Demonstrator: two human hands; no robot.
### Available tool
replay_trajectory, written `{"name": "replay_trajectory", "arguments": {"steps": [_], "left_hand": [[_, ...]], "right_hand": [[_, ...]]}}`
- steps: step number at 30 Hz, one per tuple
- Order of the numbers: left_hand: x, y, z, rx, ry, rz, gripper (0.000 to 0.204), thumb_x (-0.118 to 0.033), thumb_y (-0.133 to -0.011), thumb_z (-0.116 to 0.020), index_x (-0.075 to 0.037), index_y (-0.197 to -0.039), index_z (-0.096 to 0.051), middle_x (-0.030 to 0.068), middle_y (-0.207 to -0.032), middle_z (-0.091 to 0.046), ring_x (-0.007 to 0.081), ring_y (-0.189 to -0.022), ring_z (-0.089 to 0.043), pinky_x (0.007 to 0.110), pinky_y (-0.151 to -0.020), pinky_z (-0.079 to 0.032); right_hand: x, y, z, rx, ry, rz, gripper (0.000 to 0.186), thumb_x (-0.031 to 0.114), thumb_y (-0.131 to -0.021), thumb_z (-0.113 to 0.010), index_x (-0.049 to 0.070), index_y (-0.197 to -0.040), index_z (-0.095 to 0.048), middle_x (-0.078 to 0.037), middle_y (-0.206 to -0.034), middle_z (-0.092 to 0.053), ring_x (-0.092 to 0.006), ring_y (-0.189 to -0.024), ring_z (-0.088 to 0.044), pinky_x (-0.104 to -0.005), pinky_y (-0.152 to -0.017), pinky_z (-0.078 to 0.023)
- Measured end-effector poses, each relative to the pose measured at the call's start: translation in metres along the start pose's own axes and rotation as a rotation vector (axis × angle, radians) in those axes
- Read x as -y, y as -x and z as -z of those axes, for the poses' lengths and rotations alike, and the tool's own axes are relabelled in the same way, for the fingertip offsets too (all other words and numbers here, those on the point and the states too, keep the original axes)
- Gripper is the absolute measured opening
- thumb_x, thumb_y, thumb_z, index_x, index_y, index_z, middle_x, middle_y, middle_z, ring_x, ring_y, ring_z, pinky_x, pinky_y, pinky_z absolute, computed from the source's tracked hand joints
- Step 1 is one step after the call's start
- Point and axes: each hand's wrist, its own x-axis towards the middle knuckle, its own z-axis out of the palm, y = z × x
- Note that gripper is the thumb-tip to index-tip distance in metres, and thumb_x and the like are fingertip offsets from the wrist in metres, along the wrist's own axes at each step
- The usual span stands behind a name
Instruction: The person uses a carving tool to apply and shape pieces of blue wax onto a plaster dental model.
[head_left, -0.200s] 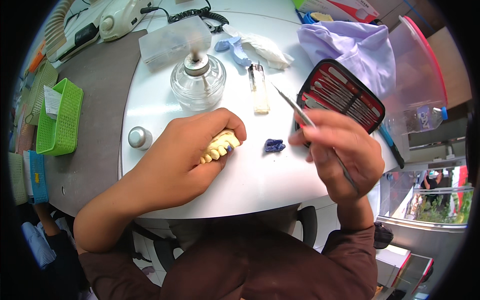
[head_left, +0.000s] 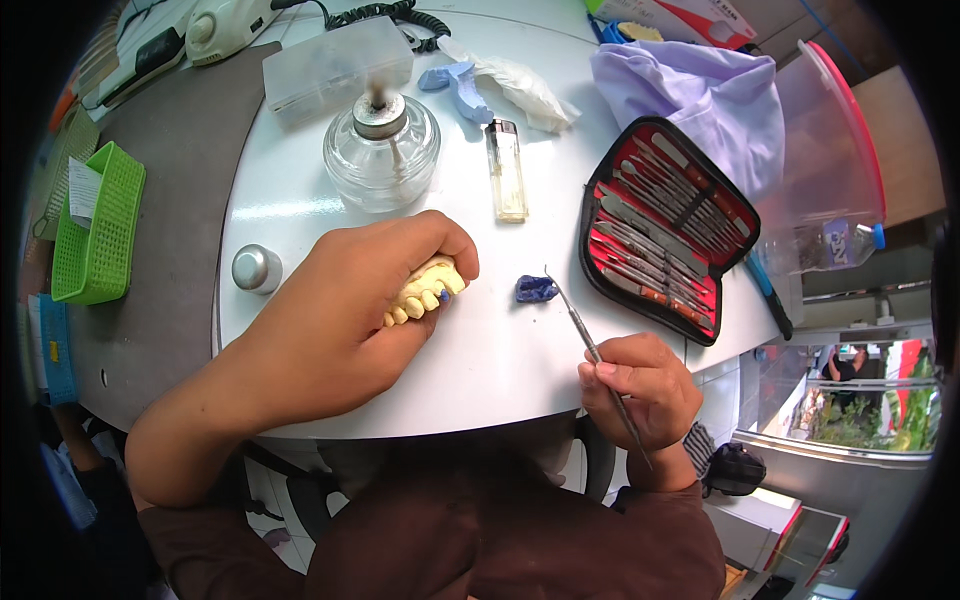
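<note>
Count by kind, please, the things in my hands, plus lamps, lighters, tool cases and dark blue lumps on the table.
Tooth model, held: 1
Metal tool, held: 1
Lamp: 1
Lighter: 1
Tool case: 1
Dark blue lump: 1
Total: 6

On the left side there is a green basket [head_left: 112,238] with a white paper [head_left: 82,192] inside, and nearer to the lower edge a blue basket [head_left: 57,350]. At the back of the table lies a translucent plastic box [head_left: 335,65], near a coiled black cable [head_left: 372,13]. On the right, a lavender cloth [head_left: 690,100] lies crumpled beside a clear tub [head_left: 835,150] with a pinkish-red rim. Near this tub is a plastic bottle [head_left: 835,246] with a blue cap.
</note>
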Motion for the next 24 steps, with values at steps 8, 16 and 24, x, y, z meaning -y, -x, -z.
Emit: {"name": "replay_trajectory", "arguments": {"steps": [8,16,24], "left_hand": [[0.003,0.001,0.0,-0.016,-0.009,-0.047,0.015,0.002,-0.084,-0.059,-0.003,-0.098,-0.06,0.008,-0.087,-0.063,0.0161,-0.078,-0.06,0.028,-0.071,-0.046],[0.004,0.001,0.0,-0.003,0.003,-0.036,0.014,0.002,-0.086,-0.06,-0.002,-0.099,-0.06,0.0081,-0.088,-0.064,0.0165,-0.079,-0.061,0.028,-0.072,-0.047],[0.007,0.001,-0.003,0.02,0.058,-0.132,0.018,0.005,-0.084,-0.059,-0.002,-0.101,-0.061,0.0091,-0.093,-0.065,0.0211,-0.087,-0.064,0.031,-0.079,-0.048]], "right_hand": [[0.002,0.013,-0.006,0.019,0.078,0.07,0.032,-0.012,-0.067,-0.079,0.005,-0.087,-0.061,-0.008,-0.08,-0.063,-0.0163,-0.056,-0.057,-0.0269,-0.048,-0.046],[0.0,0.011,-0.006,0.059,0.129,0.112,0.03,-0.012,-0.064,-0.078,0.005,-0.079,-0.058,-0.008,-0.079,-0.062,-0.016,-0.055,-0.055,-0.0269,-0.047,-0.045],[0.016,-0.011,0.02,0.03,-0.12,-0.06,0.023,0.002,-0.083,-0.071,0.004,-0.104,-0.061,-0.012,-0.086,-0.068,-0.0231,-0.069,-0.067,-0.0327,-0.062,-0.054]]}}
